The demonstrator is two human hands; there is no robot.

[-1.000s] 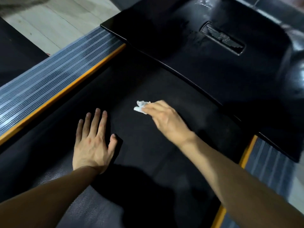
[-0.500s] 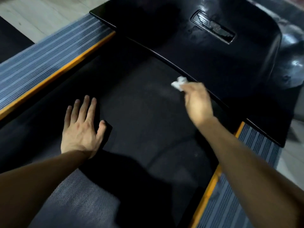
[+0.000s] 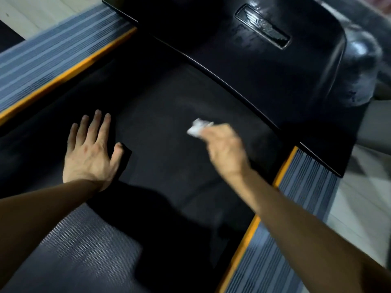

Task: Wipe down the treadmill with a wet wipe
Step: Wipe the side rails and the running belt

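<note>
The black treadmill belt fills the middle of the head view. My right hand grips a crumpled white wet wipe and holds it against the belt, a short way in front of the glossy black motor cover. The hand and wipe are blurred by motion. My left hand lies flat on the belt to the left, fingers spread and straight, holding nothing.
Grey ribbed side rails with orange edging run along the left and the right of the belt. A winged emblem sits on the motor cover. Pale floor shows at the right and top left.
My right hand swept the wipe from mid-belt out to the motor cover's edge, then back left and toward me. My left hand stayed flat on the belt.
</note>
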